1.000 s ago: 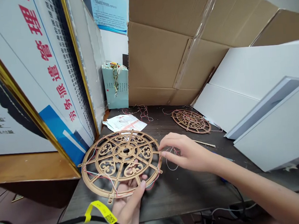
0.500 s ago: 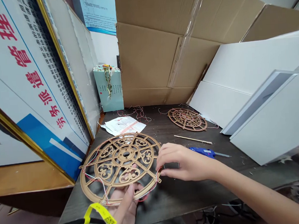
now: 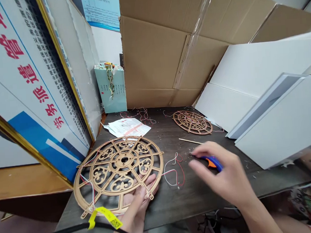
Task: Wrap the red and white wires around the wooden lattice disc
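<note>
Left hand (image 3: 136, 206) cradles round fretwork wooden disc (image 3: 118, 173) from beneath, fingers curled on rim. Right hand (image 3: 223, 177) over blue glue gun (image 3: 214, 161), fingers loosely spread, grip unclear. Trailing red-white wires (image 3: 172, 170) could snag.

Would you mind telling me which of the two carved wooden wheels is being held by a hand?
The larger wheel at the near left: the left hand supports it from beneath. The smaller wheel lies untouched farther back.
</note>
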Tool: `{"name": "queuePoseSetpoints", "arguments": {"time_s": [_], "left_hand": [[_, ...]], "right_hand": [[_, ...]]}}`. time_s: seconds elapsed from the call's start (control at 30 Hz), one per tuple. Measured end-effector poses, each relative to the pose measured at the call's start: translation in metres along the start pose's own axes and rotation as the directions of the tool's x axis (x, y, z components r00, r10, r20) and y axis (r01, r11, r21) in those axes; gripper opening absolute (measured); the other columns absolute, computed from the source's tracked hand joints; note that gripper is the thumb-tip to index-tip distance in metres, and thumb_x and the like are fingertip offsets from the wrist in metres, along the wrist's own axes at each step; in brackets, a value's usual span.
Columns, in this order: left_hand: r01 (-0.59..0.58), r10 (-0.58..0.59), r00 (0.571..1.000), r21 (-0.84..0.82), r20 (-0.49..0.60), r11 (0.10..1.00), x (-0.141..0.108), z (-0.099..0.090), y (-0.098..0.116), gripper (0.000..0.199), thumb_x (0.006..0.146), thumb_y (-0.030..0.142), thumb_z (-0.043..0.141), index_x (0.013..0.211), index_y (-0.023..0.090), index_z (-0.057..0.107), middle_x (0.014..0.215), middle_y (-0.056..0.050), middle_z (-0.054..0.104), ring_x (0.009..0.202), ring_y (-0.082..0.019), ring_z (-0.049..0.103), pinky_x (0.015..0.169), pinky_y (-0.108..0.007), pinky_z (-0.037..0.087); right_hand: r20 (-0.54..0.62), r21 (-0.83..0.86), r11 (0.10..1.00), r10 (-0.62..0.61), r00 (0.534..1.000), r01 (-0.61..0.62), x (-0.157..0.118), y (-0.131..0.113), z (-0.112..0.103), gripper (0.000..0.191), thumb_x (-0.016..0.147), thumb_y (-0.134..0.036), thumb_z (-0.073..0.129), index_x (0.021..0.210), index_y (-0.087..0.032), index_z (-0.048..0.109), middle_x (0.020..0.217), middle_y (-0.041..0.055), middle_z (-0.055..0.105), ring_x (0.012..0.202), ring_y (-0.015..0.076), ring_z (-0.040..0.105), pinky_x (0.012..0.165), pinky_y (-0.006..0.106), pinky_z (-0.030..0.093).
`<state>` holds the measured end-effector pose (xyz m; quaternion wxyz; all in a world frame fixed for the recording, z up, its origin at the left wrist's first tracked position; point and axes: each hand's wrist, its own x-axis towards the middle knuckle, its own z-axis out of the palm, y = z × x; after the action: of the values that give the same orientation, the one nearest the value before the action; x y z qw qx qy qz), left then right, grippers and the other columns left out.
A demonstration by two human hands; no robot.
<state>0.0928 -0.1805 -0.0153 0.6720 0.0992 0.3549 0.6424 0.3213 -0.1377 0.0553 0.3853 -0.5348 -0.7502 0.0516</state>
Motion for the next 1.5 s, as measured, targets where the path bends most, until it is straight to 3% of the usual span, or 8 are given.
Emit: {"name": "queuePoseSetpoints", "arguments": {"time_s": [0.07, 0.13, 0.23, 0.5, 0.77, 0.93, 1.03, 1.5], "left_hand": [[-0.002, 0.002, 1.000, -0.006, 0.005, 1.000, -0.002, -0.003, 0.000, 0.040, 0.073, 0.032, 0.088, 0.109, 0.015, 0.081, 0.118, -0.017, 0.076, 0.120, -0.039, 0.068, 0.108, -0.050, 0.055], [-0.007, 0.007, 1.000, -0.019, 0.007, 1.000, -0.002, -0.007, -0.003, 0.039, 0.075, 0.031, 0.086, 0.111, 0.017, 0.081, 0.121, -0.016, 0.075, 0.124, -0.040, 0.066, 0.111, -0.051, 0.053], [-0.005, 0.005, 1.000, -0.022, 0.018, 1.000, 0.001, -0.013, -0.010, 0.043, 0.074, 0.034, 0.088, 0.113, 0.019, 0.082, 0.119, -0.015, 0.076, 0.126, -0.040, 0.065, 0.111, -0.052, 0.053], [-0.057, 0.057, 0.997, -0.002, 0.056, 0.998, 0.005, -0.015, -0.014, 0.040, 0.073, 0.035, 0.089, 0.109, 0.020, 0.083, 0.120, -0.015, 0.076, 0.121, -0.040, 0.067, 0.110, -0.054, 0.053], [-0.067, 0.066, 0.994, 0.004, 0.088, 0.998, 0.002, -0.012, -0.010, 0.036, 0.078, 0.029, 0.084, 0.112, 0.020, 0.083, 0.124, -0.015, 0.074, 0.128, -0.041, 0.063, 0.116, -0.053, 0.048], [-0.029, 0.029, 0.998, -0.003, 0.061, 1.000, 0.002, -0.013, -0.009, 0.041, 0.079, 0.030, 0.084, 0.119, 0.021, 0.080, 0.128, -0.014, 0.073, 0.128, -0.039, 0.064, 0.112, -0.050, 0.052], [-0.009, 0.010, 0.998, -0.009, 0.062, 1.000, 0.004, -0.016, -0.011, 0.046, 0.081, 0.030, 0.083, 0.125, 0.019, 0.077, 0.127, -0.016, 0.073, 0.128, -0.038, 0.063, 0.112, -0.049, 0.052], [0.021, -0.018, 0.994, -0.025, 0.105, 0.999, 0.009, -0.019, -0.013, 0.038, 0.079, 0.028, 0.084, 0.116, 0.020, 0.080, 0.121, -0.015, 0.075, 0.115, -0.030, 0.071, 0.104, -0.038, 0.055]], "right_hand": [[-0.256, -0.254, 0.899, 0.295, 0.921, -0.358, -0.020, 0.032, -0.011, 0.042, 0.090, -0.061, 0.063, 0.098, -0.020, 0.066, 0.100, 0.0087, 0.070, 0.093, 0.0270, 0.066, 0.084, 0.040, 0.051], [-0.293, -0.418, 0.687, 0.518, 0.804, -0.594, -0.037, 0.065, -0.014, 0.065, 0.081, -0.077, 0.059, 0.107, -0.017, 0.064, 0.110, 0.0158, 0.069, 0.103, 0.0377, 0.066, 0.082, 0.048, 0.051], [-0.150, -0.510, 0.558, 0.692, 0.706, -0.655, -0.052, 0.093, -0.005, 0.076, 0.079, -0.085, 0.051, 0.111, -0.017, 0.063, 0.115, 0.0189, 0.067, 0.109, 0.0411, 0.066, 0.086, 0.053, 0.052], [-0.146, -0.431, 0.560, 0.731, 0.667, -0.708, -0.047, 0.086, 0.007, 0.061, 0.079, -0.079, 0.055, 0.099, -0.024, 0.067, 0.104, 0.0118, 0.073, 0.097, 0.0391, 0.069, 0.077, 0.048, 0.051], [-0.436, -0.107, 0.755, 0.550, 0.712, -0.648, -0.057, 0.054, 0.006, 0.062, 0.071, -0.073, 0.073, 0.105, -0.022, 0.071, 0.086, 0.0077, 0.073, 0.082, 0.0316, 0.070, 0.080, 0.043, 0.052], [-0.342, -0.120, 0.940, 0.263, 0.902, -0.320, -0.073, 0.000, 0.015, 0.048, 0.081, -0.058, 0.077, 0.110, -0.021, 0.067, 0.090, 0.0036, 0.071, 0.073, 0.0202, 0.066, 0.072, 0.031, 0.053], [-0.271, -0.164, 0.976, 0.094, 0.958, -0.142, -0.078, -0.020, 0.024, 0.034, 0.087, -0.046, 0.074, 0.109, -0.022, 0.064, 0.090, 0.0029, 0.069, 0.071, 0.0179, 0.064, 0.068, 0.029, 0.052], [-0.219, -0.200, 0.978, -0.105, 0.970, 0.061, -0.069, -0.020, 0.036, 0.023, 0.091, -0.028, 0.070, 0.111, -0.019, 0.063, 0.093, 0.0033, 0.067, 0.074, 0.0147, 0.064, 0.067, 0.025, 0.051]]}}
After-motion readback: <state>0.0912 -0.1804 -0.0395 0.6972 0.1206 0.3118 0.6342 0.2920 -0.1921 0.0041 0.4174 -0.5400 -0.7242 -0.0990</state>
